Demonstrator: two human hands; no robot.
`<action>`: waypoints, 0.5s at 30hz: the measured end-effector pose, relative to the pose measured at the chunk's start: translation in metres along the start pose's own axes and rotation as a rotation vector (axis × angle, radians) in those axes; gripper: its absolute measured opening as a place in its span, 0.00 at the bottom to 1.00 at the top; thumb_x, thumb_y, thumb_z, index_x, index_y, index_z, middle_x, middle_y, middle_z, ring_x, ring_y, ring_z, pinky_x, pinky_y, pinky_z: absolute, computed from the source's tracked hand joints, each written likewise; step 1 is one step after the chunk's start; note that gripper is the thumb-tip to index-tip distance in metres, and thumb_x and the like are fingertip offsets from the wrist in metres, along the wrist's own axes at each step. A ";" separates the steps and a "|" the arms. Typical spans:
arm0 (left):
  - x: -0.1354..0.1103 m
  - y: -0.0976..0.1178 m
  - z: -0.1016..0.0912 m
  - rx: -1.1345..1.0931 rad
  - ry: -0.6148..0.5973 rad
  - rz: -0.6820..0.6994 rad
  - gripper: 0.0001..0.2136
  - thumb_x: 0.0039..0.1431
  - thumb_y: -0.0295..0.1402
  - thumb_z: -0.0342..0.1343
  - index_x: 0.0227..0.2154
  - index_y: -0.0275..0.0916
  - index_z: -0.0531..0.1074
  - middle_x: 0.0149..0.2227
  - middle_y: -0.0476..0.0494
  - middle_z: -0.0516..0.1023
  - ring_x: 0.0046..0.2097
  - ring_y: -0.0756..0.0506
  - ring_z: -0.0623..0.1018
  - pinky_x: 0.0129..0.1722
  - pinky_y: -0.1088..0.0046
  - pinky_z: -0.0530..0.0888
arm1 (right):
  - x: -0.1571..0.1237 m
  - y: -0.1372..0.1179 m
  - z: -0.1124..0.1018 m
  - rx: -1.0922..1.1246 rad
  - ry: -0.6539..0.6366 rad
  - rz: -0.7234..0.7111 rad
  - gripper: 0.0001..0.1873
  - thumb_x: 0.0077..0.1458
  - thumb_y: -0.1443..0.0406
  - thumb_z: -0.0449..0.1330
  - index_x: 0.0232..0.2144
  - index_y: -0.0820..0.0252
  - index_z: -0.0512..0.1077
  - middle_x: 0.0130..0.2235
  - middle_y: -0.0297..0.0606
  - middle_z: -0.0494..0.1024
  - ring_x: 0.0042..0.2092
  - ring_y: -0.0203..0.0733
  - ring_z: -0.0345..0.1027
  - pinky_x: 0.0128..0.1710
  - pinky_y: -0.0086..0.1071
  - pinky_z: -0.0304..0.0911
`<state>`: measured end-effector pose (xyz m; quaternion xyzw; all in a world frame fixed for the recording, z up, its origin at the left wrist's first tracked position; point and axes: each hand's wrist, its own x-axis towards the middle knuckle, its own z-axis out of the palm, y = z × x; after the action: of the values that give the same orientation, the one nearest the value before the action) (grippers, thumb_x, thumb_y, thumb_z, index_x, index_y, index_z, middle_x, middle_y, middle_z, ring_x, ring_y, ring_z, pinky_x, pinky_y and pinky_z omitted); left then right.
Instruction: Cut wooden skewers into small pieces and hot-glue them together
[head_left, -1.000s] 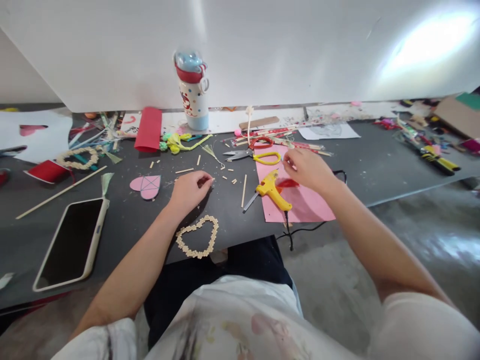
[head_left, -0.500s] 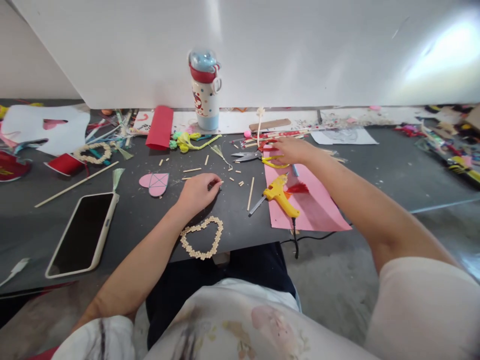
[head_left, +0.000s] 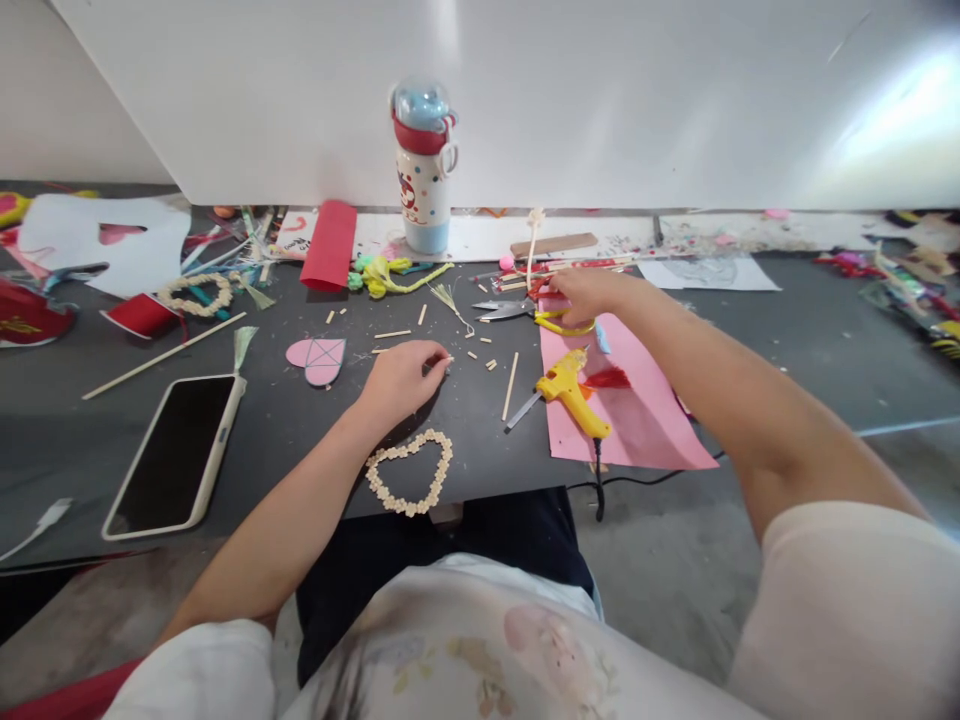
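My left hand (head_left: 401, 378) rests on the dark table (head_left: 787, 345), fingers curled and pinching a small wooden stick piece. Just below it lies a heart outline made of small beige pieces (head_left: 409, 472). My right hand (head_left: 589, 293) reaches forward and lies over the yellow handle of the scissors (head_left: 525, 312), fingers bent down on it. A yellow glue gun (head_left: 574, 392) lies on a pink paper sheet (head_left: 637, 420), beside a red scrap (head_left: 606, 378). Short stick bits (head_left: 480, 350) are scattered between my hands.
A phone (head_left: 178, 455) lies face up at the left. A pink heart (head_left: 316, 358), a long skewer (head_left: 161, 356), a folded red paper (head_left: 328, 245) and a dotted water bottle (head_left: 424, 170) stand further back. Craft clutter lines the back and right edges. A white board rises behind.
My right hand moved from beside the glue gun forward to the scissors' handle. The left hand stayed in place. The view shifted a little, so everything sits slightly further right.
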<state>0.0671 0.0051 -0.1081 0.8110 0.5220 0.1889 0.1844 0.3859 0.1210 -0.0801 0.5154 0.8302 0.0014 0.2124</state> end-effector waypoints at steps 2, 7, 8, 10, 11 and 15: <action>0.000 -0.001 0.000 0.001 0.011 -0.003 0.11 0.59 0.37 0.49 0.36 0.42 0.75 0.36 0.47 0.80 0.37 0.46 0.77 0.37 0.71 0.69 | -0.001 0.000 0.000 0.020 0.020 0.023 0.23 0.40 0.58 0.62 0.40 0.63 0.68 0.42 0.51 0.74 0.39 0.51 0.68 0.32 0.36 0.60; 0.000 -0.002 0.000 -0.015 0.031 -0.019 0.10 0.58 0.37 0.50 0.35 0.42 0.75 0.36 0.48 0.80 0.37 0.46 0.77 0.36 0.72 0.68 | -0.010 0.005 -0.005 0.014 0.073 0.015 0.28 0.43 0.51 0.60 0.43 0.63 0.65 0.43 0.53 0.73 0.42 0.54 0.68 0.36 0.38 0.61; 0.000 -0.002 0.000 -0.019 0.033 -0.019 0.10 0.58 0.36 0.50 0.35 0.42 0.75 0.36 0.48 0.80 0.37 0.46 0.77 0.36 0.72 0.68 | -0.013 0.006 -0.006 0.012 0.086 0.014 0.28 0.44 0.52 0.60 0.43 0.63 0.65 0.44 0.53 0.72 0.43 0.54 0.68 0.36 0.38 0.61; 0.000 -0.002 0.001 -0.027 0.039 -0.019 0.09 0.58 0.36 0.51 0.35 0.42 0.75 0.36 0.48 0.80 0.37 0.47 0.77 0.36 0.72 0.68 | -0.019 0.010 -0.008 0.034 0.104 0.027 0.26 0.45 0.55 0.59 0.44 0.63 0.64 0.45 0.53 0.72 0.44 0.54 0.68 0.36 0.38 0.61; 0.000 -0.002 0.001 -0.034 0.045 -0.019 0.09 0.58 0.36 0.51 0.35 0.42 0.75 0.35 0.48 0.80 0.36 0.47 0.77 0.36 0.72 0.68 | -0.022 0.012 -0.009 0.051 0.110 0.038 0.25 0.45 0.56 0.59 0.45 0.63 0.64 0.45 0.52 0.73 0.44 0.53 0.68 0.37 0.37 0.61; 0.000 -0.001 0.000 -0.076 0.063 -0.039 0.09 0.58 0.37 0.51 0.34 0.42 0.75 0.34 0.49 0.80 0.35 0.48 0.77 0.35 0.73 0.68 | -0.036 0.015 -0.011 0.090 0.129 0.094 0.25 0.48 0.56 0.57 0.47 0.62 0.65 0.47 0.52 0.73 0.44 0.54 0.69 0.37 0.38 0.61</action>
<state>0.0659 0.0055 -0.1087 0.7868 0.5357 0.2306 0.2020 0.4086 0.0994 -0.0537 0.5617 0.8163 0.0071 0.1345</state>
